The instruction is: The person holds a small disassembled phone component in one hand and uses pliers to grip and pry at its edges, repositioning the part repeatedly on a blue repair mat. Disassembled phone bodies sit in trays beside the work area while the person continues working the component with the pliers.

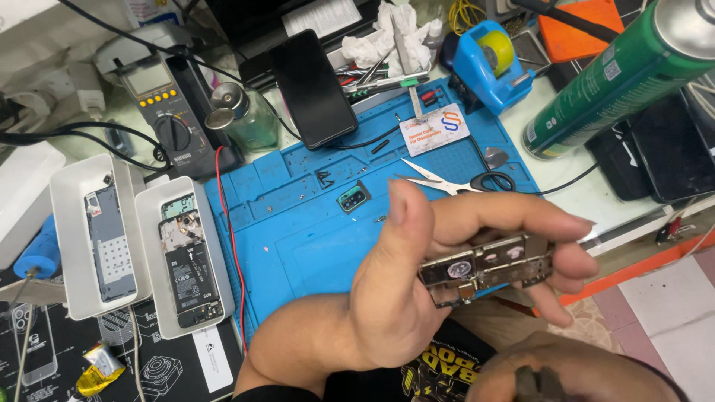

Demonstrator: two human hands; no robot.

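My left hand [417,290] is raised over the front edge of the blue work mat [298,238]. It pinches a small metallic phone circuit board [484,268] between the thumb and fingers, with the shielded side facing me. Only the top of my right hand [573,372] shows, at the bottom edge just below the board. Something small and dark [536,383] sits at its fingers, and I cannot make out what it is or whether the hand grips it.
Scissors [454,181], a small camera-frame part [352,198], loose screws and a white card [434,128] lie on the mat. A black phone [313,89], multimeter [167,112], glass bottle [246,115] and blue tape dispenser [488,63] stand behind. At left, two white trays [74,238] [223,253] hold opened phones. A green spray can [618,78] lies at right.
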